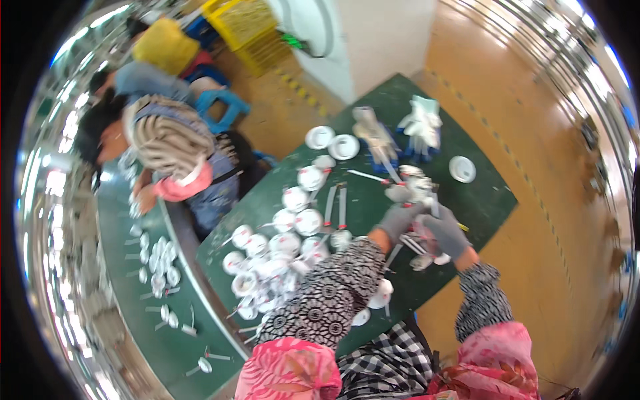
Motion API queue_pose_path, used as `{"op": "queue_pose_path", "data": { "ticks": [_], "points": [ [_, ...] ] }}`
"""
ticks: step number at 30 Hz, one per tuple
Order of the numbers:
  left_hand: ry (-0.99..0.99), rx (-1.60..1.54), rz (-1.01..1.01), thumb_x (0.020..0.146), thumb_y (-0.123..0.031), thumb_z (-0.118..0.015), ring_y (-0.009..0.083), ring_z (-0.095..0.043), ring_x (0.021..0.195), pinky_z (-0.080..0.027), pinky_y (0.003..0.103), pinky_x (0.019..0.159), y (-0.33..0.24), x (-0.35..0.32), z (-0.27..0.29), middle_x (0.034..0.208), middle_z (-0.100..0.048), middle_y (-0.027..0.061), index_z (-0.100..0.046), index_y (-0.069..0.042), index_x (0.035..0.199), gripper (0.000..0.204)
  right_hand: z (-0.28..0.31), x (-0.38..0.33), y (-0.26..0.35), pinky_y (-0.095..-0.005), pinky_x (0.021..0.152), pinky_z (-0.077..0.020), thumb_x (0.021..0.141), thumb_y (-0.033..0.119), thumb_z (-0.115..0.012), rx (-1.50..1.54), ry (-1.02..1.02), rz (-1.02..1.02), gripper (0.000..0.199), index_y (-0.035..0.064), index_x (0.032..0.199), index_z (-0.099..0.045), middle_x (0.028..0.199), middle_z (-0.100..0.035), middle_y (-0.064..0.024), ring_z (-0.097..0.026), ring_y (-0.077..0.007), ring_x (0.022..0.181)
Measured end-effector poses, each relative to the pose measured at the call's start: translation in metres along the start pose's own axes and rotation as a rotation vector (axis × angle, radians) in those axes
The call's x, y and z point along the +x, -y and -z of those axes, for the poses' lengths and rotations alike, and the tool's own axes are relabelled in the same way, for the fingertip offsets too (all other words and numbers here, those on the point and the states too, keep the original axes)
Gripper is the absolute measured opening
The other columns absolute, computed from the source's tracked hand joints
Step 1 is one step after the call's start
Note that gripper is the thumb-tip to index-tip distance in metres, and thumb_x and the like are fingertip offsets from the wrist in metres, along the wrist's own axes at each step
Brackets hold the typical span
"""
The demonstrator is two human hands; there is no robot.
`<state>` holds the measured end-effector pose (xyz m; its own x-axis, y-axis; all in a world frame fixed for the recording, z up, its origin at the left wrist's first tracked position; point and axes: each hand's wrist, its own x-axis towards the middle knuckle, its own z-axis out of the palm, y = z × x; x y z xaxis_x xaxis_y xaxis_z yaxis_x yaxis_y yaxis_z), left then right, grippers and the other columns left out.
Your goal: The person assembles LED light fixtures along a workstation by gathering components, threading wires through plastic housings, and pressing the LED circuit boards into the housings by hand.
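Note:
Both my hands wear grey gloves and work together over a dark green table (pixel 490 200). My left hand (pixel 400 217) grips a small white part (pixel 415 190) with thin rods sticking out of it. My right hand (pixel 445 231) is closed around the same cluster of white and pink pieces from below. A heap of round white plastic parts (pixel 280 250) lies to the left of my hands. Thin white rods (pixel 335 203) rest between the heap and my hands.
A pair of white gloves (pixel 421 123) and a clear bag (pixel 375 137) lie at the table's far end, near loose white discs (pixel 462 169). Another person in a striped top (pixel 170 140) sits at the left beside a green conveyor (pixel 167 333) carrying white parts. Yellow crates (pixel 250 30) stand behind.

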<state>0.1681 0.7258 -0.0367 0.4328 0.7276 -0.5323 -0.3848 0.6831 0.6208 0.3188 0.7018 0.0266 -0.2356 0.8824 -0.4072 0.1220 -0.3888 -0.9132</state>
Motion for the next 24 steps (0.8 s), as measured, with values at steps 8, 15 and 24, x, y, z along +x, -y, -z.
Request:
{"op": "queue_pose_path", "data": {
  "ticks": [8, 15, 24],
  "points": [
    [-0.031, 0.165, -0.285, 0.094, -0.034, -0.068, 0.0088, -0.06, 0.068, -0.048, 0.027, 0.06, -0.06, -0.103, -0.046, 0.076, -0.064, -0.0001, -0.068, -0.006, 0.105, 0.031, -0.036, -0.108, 0.098, -0.0229, 0.053, -0.0407, 0.09, 0.011, -0.054, -0.2, -0.149, 0.125, 0.032, 0.0015, 0.119, -0.061, 0.074, -0.055, 0.0009, -0.051, -0.0058, 0.06],
    [0.081, 0.199, -0.466, 0.091, -0.031, -0.071, 0.0072, -0.056, 0.065, -0.046, 0.025, 0.061, -0.15, -0.243, -0.049, 0.074, -0.059, -0.0024, -0.065, -0.007, 0.103, 0.027, -0.021, -0.143, 0.12, -0.0195, 0.044, -0.0276, 0.091, 0.015, -0.054, -0.114, -0.006, 0.253, 0.026, -0.0026, 0.107, -0.063, 0.062, -0.044, 0.006, -0.036, -0.0006, 0.048],
    [-0.569, 0.444, -0.484, 0.088, -0.029, -0.07, 0.008, -0.063, 0.061, -0.049, 0.022, 0.054, -0.229, -0.512, 0.05, 0.078, -0.067, 0.0014, -0.067, -0.005, 0.094, 0.025, -0.127, -0.113, 0.161, -0.0212, 0.038, -0.0292, 0.088, 0.011, -0.057, -0.361, 0.368, 0.123, 0.019, 0.0007, 0.102, -0.065, 0.059, -0.045, 0.007, -0.039, -0.0016, 0.042]
  ]
}}
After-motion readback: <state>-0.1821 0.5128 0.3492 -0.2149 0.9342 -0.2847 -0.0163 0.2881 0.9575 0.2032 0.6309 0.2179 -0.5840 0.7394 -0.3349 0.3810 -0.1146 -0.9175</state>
